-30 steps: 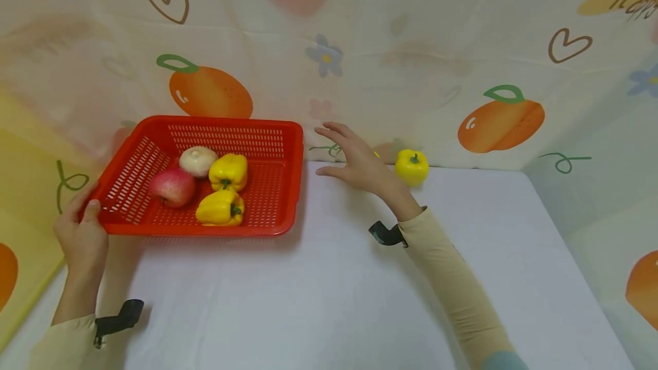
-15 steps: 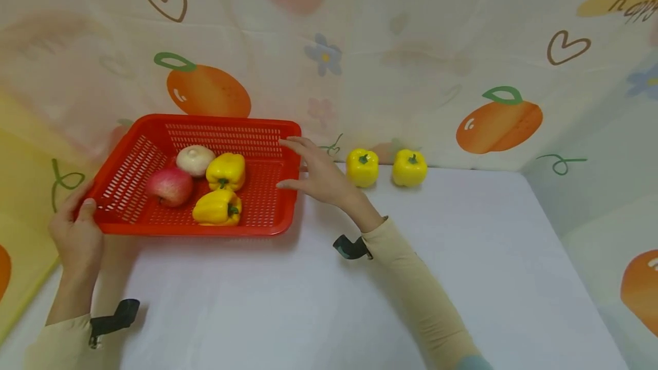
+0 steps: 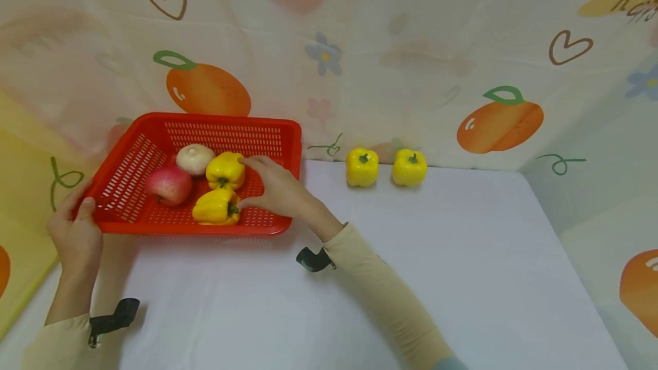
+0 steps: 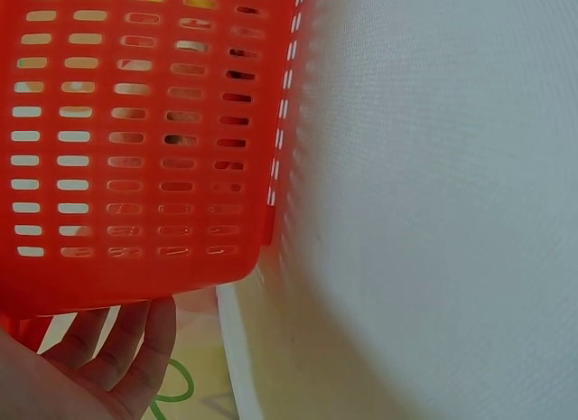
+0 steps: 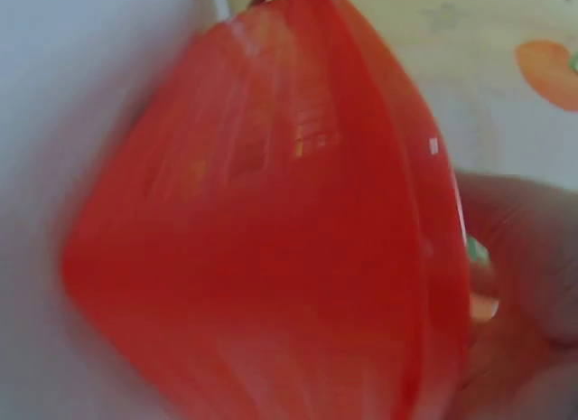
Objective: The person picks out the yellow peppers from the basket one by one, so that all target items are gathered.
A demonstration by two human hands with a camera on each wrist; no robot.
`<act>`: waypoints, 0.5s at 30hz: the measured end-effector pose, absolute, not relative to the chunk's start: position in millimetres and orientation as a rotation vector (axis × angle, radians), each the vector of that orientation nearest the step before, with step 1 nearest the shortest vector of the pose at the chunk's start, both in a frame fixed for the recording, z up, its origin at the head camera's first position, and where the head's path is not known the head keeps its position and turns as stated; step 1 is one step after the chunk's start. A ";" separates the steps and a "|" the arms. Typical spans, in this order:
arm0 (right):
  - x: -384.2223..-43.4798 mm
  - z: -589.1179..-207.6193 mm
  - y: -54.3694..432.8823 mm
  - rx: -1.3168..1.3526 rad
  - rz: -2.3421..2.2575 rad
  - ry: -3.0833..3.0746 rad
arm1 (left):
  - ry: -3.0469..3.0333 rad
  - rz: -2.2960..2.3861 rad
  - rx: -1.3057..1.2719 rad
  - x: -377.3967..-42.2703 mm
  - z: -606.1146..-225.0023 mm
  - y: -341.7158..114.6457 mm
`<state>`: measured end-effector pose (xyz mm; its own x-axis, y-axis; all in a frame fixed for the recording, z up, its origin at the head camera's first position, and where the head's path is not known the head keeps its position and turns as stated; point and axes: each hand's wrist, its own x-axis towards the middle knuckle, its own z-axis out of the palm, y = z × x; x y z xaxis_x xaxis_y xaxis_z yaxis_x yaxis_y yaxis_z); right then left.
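Note:
A red plastic basket (image 3: 267,230) with slotted walls stands at the left in the head view. My left hand (image 3: 79,233) grips its left rim, thumb on top; in the left wrist view, the fingers (image 4: 149,352) curl under that rim. Inside lie a pink-red apple (image 3: 169,186), a white onion-like bulb (image 3: 195,159) and two yellow bell peppers, one behind (image 3: 225,170) and one in front (image 3: 213,208). Over the basket's right part reaches my right hand (image 3: 277,190), thumb and fingers spread apart, their tips right at the two peppers. The right wrist view is blurred by motion.
Two more yellow bell peppers, a left one (image 3: 362,167) and a right one (image 3: 409,168), stand upright at the back of the white table (image 3: 462,256). Behind them hangs a printed cloth (image 3: 390,90) with oranges and hearts. Each wrist wears a black camera mount.
My right hand has moved left from beside the standing peppers, across the basket's right rim, to the peppers inside it. The left hand keeps its grip, and the basket stays nearly still.

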<state>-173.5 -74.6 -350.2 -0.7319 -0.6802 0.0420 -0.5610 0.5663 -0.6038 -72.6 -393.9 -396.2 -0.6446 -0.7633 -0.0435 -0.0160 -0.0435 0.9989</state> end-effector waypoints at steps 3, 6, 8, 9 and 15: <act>-171.8 -350.7 -84.9 -0.944 -0.875 2.606 | -1.695 -1.736 0.829 -72.5 -395.2 -393.1; -170.3 -350.8 -95.1 -0.846 -0.843 2.578 | -1.697 -1.736 0.832 -72.1 -394.7 -393.1; -169.0 -351.7 -100.6 -0.804 -0.825 2.548 | -1.696 -1.735 0.832 -72.1 -394.8 -393.3; -168.3 -353.0 -103.0 -0.790 -0.812 2.539 | -1.694 -1.737 0.831 -72.3 -395.0 -393.5; -161.2 -360.9 -114.8 -0.744 -0.697 2.540 | -1.691 -1.723 0.806 -73.6 -397.4 -393.7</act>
<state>-161.2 -114.8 -360.9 -0.7773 -0.5844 -0.2328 -0.3839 0.7338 -0.5605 -73.6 -393.7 -397.4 -0.6440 -0.7648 -0.0185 -0.0041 -0.0206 0.9998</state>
